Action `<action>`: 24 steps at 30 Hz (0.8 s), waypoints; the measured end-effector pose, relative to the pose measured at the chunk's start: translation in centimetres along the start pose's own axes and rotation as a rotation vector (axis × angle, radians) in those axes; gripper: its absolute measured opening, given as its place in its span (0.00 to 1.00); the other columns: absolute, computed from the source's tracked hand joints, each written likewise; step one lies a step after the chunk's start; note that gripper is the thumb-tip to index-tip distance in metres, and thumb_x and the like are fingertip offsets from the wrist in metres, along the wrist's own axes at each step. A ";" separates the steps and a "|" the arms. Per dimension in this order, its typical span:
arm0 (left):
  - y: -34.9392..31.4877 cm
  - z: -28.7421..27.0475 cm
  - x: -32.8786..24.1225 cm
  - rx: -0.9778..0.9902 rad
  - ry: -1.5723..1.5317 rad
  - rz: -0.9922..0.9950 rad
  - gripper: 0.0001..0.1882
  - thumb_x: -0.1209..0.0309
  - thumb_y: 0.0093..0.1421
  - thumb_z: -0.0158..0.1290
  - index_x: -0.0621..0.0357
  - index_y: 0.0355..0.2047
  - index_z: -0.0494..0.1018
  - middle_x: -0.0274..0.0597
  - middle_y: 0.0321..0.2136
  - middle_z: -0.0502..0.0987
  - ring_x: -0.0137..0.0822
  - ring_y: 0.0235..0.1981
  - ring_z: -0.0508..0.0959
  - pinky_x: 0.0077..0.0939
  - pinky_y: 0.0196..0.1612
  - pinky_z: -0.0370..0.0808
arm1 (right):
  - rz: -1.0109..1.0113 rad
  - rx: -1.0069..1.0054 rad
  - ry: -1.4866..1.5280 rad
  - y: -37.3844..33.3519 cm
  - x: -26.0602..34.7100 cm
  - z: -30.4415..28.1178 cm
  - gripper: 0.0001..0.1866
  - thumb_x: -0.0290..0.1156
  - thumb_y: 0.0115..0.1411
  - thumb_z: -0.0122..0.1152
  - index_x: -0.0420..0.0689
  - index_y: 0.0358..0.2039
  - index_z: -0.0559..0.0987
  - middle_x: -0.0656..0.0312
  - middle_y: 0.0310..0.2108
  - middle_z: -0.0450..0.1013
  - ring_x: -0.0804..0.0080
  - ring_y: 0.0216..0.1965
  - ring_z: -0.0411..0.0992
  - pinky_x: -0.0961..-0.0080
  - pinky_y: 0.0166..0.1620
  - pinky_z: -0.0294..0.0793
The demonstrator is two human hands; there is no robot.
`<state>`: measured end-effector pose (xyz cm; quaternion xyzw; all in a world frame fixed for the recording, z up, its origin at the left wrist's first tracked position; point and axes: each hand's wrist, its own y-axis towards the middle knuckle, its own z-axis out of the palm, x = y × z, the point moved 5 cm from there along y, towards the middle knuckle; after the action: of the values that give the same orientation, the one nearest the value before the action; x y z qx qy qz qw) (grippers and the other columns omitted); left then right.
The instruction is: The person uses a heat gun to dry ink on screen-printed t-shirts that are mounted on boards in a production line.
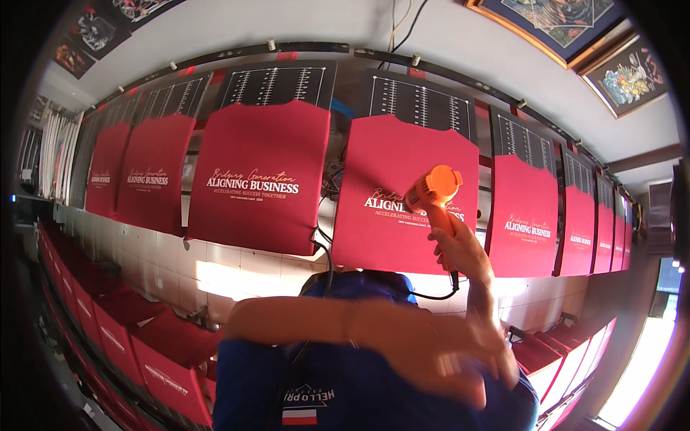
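Note:
An orange heat gun (436, 188) is in my right hand (463, 248), the fingers wrapped round its handle. It is held over the printed part of a red shirt (402, 154) on a dark board, and covers some of the print. From the handle's lower end runs a black cord (435, 297). My left arm crosses in front of my body to the right. Beside my right forearm, my left hand (456, 377) is smeared by motion, so its fingers cannot be made out.
More red printed shirts, such as the red shirt (262, 151) to the left and the red shirt (521, 194) to the right, lie on dark boards (277, 82) in a curved row. Another row of red shirts (169, 377) stands behind me. Framed pictures (625, 77) hang at the far right.

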<state>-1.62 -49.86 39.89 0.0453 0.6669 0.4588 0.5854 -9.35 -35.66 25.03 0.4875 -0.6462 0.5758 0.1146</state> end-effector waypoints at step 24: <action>-31.3 -10.7 8.7 -0.656 0.749 -1.131 0.12 0.66 0.70 0.49 0.65 0.40 0.76 0.49 0.29 0.78 0.39 0.29 0.78 0.33 0.38 0.75 | -0.080 -0.058 0.047 -0.8 -2.6 -2.8 0.17 0.37 0.64 0.59 0.38 0.47 0.73 0.59 0.24 0.73 0.76 0.20 0.73 0.78 0.21 0.73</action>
<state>1.80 -68.65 11.49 -0.6400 0.5720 0.2480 0.4491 -8.59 -31.82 24.54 0.4957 -0.6397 0.5632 0.1669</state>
